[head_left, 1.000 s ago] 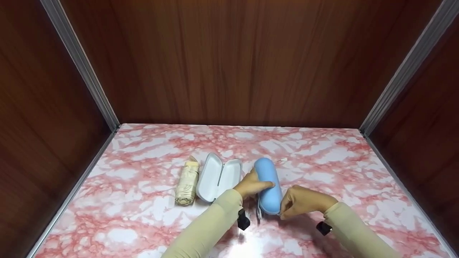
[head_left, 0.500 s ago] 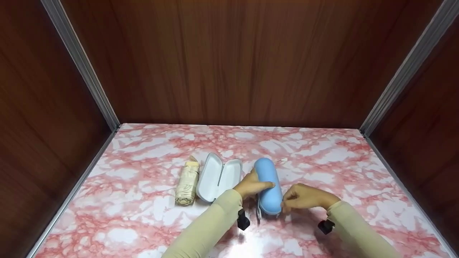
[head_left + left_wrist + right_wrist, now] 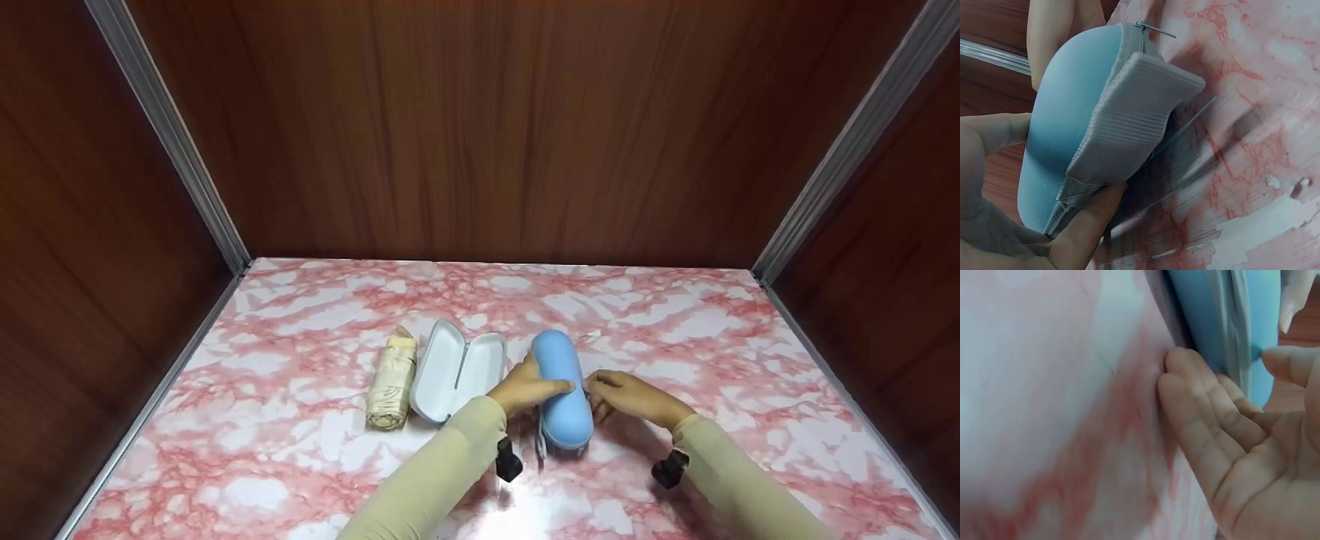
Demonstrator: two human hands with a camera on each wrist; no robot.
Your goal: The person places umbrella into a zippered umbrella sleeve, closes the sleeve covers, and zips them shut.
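Note:
A light-blue zippered glasses case point(image 3: 556, 360) lies lengthwise on the table, slightly tilted. My left hand point(image 3: 529, 386) grips it from the left, thumb across the top. In the left wrist view, a finger presses beside a grey ribbed strip point(image 3: 1129, 112) along the seam, and a metal zip pull point(image 3: 1157, 29) hangs loose at one end. At the case's right side is my right hand point(image 3: 634, 396). The right wrist view has its thumb touching the case by the zip seam point(image 3: 1233, 326), its other fingers extended low beside the case and near the table.
Left of the blue case, a white hard glasses case point(image 3: 442, 375) lies opened out. Beyond it is a rolled beige bundle point(image 3: 391, 386). The red-and-white marbled table point(image 3: 300, 465) is bounded by dark wood panels point(image 3: 480, 135) with metal corner strips.
My right hand has left the near end of the blue case and moved up along its right side, its pinched fingers loosening. My left hand keeps its hold in the same place.

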